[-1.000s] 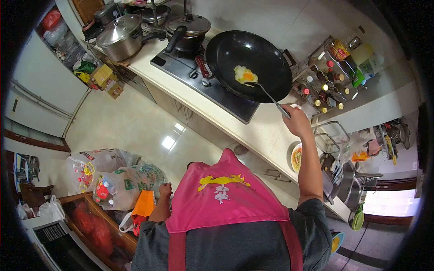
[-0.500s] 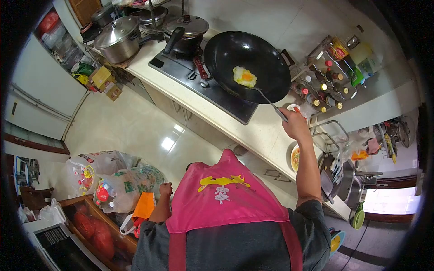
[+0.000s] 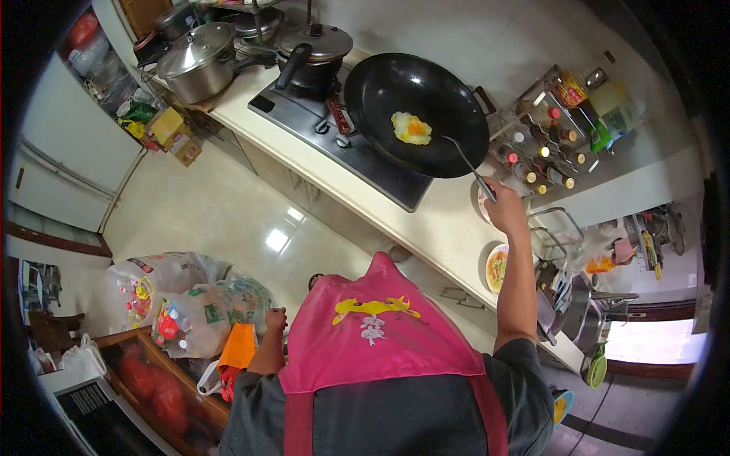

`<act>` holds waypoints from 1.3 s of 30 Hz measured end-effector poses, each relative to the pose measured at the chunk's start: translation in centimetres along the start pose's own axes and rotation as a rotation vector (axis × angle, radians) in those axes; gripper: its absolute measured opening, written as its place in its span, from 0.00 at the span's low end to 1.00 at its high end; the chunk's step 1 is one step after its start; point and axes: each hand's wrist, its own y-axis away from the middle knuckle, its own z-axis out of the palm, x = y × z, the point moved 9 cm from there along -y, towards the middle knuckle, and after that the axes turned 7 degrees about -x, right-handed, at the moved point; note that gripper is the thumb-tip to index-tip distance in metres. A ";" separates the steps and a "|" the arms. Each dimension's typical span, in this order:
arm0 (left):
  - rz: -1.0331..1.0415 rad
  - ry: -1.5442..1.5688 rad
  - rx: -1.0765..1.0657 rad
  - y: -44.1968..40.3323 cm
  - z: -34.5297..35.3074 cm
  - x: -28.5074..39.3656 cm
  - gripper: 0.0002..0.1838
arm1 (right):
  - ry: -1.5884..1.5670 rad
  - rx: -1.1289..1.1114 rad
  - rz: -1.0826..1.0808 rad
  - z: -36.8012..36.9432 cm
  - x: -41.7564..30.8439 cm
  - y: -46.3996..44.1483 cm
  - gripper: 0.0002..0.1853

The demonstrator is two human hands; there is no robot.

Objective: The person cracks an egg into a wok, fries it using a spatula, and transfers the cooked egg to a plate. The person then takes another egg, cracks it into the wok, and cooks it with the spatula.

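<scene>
My right hand [image 3: 506, 204] is closed round the grey handle of a metal spatula [image 3: 465, 160]. The spatula reaches over the near rim of a black wok [image 3: 380, 83], its tip inside the pan to the right of a fried egg [image 3: 411, 128] and apart from it. White with a yellow-orange middle, the egg lies flat on the wok's bottom. The wok sits on the gas stove [image 3: 380, 171]. Low beside my apron [image 3: 380, 327], my left hand [image 3: 276, 319] hangs with its fingers curled and nothing visible in them.
A lidded black pot [image 3: 313, 57] and a steel pot [image 3: 198, 68] stand left of the wok. Bottles fill a rack [image 3: 547, 144] on the right. A bowl of food [image 3: 496, 267] sits near my right forearm. Plastic bags [image 3: 220, 304] lie on the left.
My right hand has shifted slightly right and down, drawing the spatula's tip away from the egg. The egg stays in about the same spot. My left hand stays low at my side.
</scene>
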 end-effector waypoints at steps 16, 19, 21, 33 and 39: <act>-0.001 0.024 -0.043 0.2 0.6 3.1 0.11 | -0.185 0.074 0.072 0.1 2.4 1.0 0.20; -0.016 -0.058 -0.057 0.5 0.4 2.8 0.10 | -0.195 0.085 0.080 1.1 3.7 0.4 0.21; -0.025 -0.061 -0.040 0.2 0.2 2.0 0.10 | -0.217 0.092 0.070 1.2 3.5 0.4 0.20; -0.002 -0.074 -0.016 0.7 0.1 2.1 0.10 | -0.495 -0.077 0.148 1.7 4.5 -1.7 0.21; -0.009 -0.057 -0.015 1.0 0.4 2.1 0.11 | -0.467 -0.079 0.142 1.0 4.5 -1.9 0.20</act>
